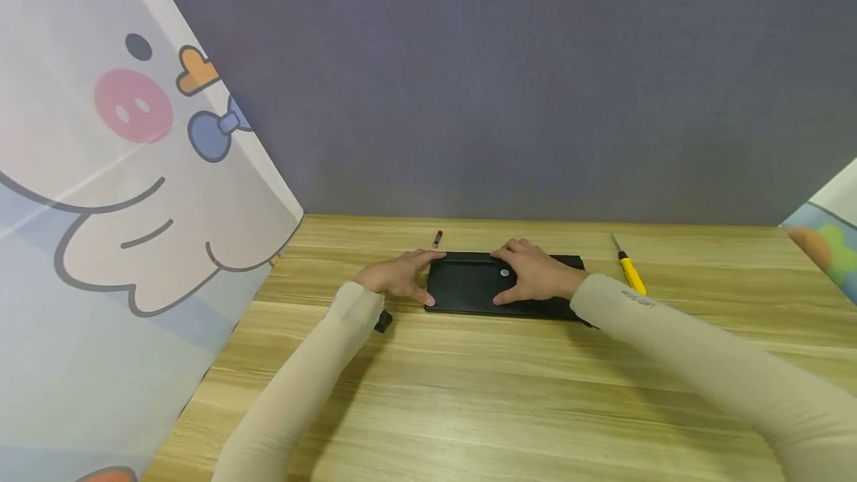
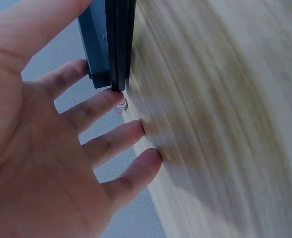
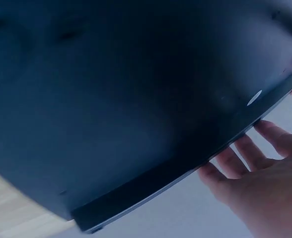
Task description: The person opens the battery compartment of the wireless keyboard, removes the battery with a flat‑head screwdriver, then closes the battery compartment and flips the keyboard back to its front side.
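Note:
A flat black keyboard [image 1: 462,285] lies underside up on the wooden table, with a raised ridge along its far edge and a small pale oval sticker [image 3: 254,97]. My left hand [image 1: 400,275] spans its left end, thumb at the near corner and index finger at the far one. In the left wrist view, the other fingers spread past the keyboard's end [image 2: 101,77]. My right hand [image 1: 538,274] grips across its middle-right part, thumb towards the near edge. The right wrist view shows those fingertips against the ridged far edge [image 3: 151,191].
Just beyond the keyboard's left end lies a small battery [image 1: 437,239], red at one end. To the right is a screwdriver [image 1: 629,268] with a yellow handle. A grey partition [image 1: 502,95] stands along the table's back edge, and a cartoon-printed panel [image 1: 134,169] borders the left.

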`<state>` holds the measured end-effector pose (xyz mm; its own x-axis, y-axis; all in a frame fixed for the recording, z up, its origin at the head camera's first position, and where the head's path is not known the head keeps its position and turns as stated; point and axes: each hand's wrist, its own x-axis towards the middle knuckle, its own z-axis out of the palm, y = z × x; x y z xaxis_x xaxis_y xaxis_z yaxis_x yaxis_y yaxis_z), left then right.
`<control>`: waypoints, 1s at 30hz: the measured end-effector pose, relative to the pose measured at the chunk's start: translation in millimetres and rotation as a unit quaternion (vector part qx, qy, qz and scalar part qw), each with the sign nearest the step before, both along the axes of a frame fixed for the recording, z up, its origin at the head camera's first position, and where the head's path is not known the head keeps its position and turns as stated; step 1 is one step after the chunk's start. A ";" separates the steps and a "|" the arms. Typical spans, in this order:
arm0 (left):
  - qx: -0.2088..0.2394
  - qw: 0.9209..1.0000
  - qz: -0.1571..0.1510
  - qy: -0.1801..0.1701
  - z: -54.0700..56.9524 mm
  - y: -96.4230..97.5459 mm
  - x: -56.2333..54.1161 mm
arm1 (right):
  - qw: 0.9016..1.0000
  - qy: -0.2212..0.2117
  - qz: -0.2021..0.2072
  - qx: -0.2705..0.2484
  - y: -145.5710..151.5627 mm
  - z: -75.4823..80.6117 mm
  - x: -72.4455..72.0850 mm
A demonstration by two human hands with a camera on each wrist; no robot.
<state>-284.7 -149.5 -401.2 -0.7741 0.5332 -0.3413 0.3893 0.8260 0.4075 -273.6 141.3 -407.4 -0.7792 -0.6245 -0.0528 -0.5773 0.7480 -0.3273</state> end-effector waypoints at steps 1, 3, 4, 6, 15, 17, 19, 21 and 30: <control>0.000 1.000 0.001 0.000 -0.1 -0.2 -0.2 | 1.000 -0.001 0.000 0.003 -2.8 -0.2 0.3; 0.000 1.000 0.002 -0.001 -0.2 -0.5 -0.3 | 1.000 -0.003 0.001 0.010 -8.4 -0.4 0.8; 0.000 1.000 0.001 -0.002 -0.2 -0.7 -0.3 | 1.000 -0.004 0.002 0.014 -11.0 -0.5 1.0; 0.001 1.000 0.002 -0.003 0.0 -0.9 -0.2 | 1.000 -0.004 0.005 0.019 -16.2 -0.6 1.4; -0.008 1.000 -0.002 -0.002 0.7 -0.4 -0.3 | 0.999 0.006 0.027 0.042 -30.9 -1.7 2.0; -0.009 1.000 0.000 -0.001 0.6 0.4 -0.7 | 0.999 0.009 0.029 0.044 -32.3 -2.3 2.7; -0.004 1.000 0.007 -0.006 0.7 0.7 -0.7 | 0.998 0.018 0.029 0.048 -33.2 -3.4 3.4; 0.008 1.000 0.016 -0.015 0.7 0.0 -0.8 | 0.998 0.030 0.029 0.050 -34.1 -4.5 4.1; 0.088 0.995 0.011 -0.043 -1.1 -16.9 -7.2 | 0.998 0.049 0.021 0.038 -27.7 -3.3 3.7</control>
